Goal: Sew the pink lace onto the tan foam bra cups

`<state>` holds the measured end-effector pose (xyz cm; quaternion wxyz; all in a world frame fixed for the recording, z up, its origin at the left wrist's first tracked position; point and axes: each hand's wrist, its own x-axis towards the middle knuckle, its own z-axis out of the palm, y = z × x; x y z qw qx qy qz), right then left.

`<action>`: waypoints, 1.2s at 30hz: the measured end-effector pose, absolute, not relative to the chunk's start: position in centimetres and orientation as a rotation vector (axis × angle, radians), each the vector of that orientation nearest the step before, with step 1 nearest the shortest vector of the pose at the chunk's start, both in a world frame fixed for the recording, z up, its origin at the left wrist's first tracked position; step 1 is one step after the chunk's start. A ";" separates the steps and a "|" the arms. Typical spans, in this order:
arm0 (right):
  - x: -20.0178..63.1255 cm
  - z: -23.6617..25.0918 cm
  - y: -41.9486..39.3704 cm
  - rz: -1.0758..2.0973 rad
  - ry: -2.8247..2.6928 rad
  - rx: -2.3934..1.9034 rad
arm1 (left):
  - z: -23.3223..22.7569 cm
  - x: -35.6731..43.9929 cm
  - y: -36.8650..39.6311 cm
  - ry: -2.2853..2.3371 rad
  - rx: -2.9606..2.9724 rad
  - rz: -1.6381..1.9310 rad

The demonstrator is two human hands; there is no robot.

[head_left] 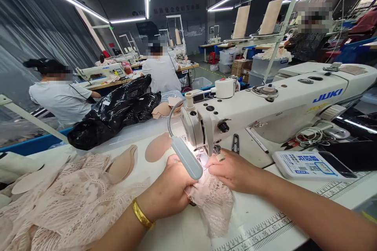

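Observation:
Pale pink lace fabric (213, 204) lies under the needle area of a white JUKI sewing machine (244, 102) and drapes down over the table's front. My left hand (169, 186) is closed on the lace's left side, its fingertips partly hidden by the grey lamp head (188, 159). From the right, my right hand (232, 170) pinches the lace close to the presser foot. A beige bra cup pad (159, 147) lies flat just beyond my left hand. The needle itself is hidden behind the lamp and the machine head.
A lace pile (67, 192) with folded cup pads (122, 164) covers the left of the table. Black plastic bags (118, 106) stand behind. At right lie a white box (309, 164), thread snips (235, 143) and a marker (259, 141). Several people work at machines beyond.

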<state>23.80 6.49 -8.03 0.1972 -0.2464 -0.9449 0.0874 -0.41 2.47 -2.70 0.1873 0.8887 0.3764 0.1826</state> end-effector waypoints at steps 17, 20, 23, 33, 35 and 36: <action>24.2 -8.3 7.1 0.217 -2.449 -0.889 | -3.5 -0.7 3.6 1.110 2.558 0.463; 24.1 -8.3 7.0 0.243 -2.434 -0.909 | -3.9 -0.8 3.5 1.119 2.576 0.485; 24.3 -8.4 6.8 0.204 -2.383 -0.850 | -4.3 -1.1 3.4 1.131 2.609 0.474; 23.2 -7.5 4.9 0.225 -2.505 -0.522 | -3.8 -0.6 1.8 1.503 2.608 0.195; 22.6 -7.9 5.0 0.235 -2.595 -0.604 | -3.7 0.1 1.4 1.583 2.603 0.128; 22.4 -8.2 5.2 0.199 -2.635 -0.649 | -3.6 0.4 1.3 1.605 2.599 0.091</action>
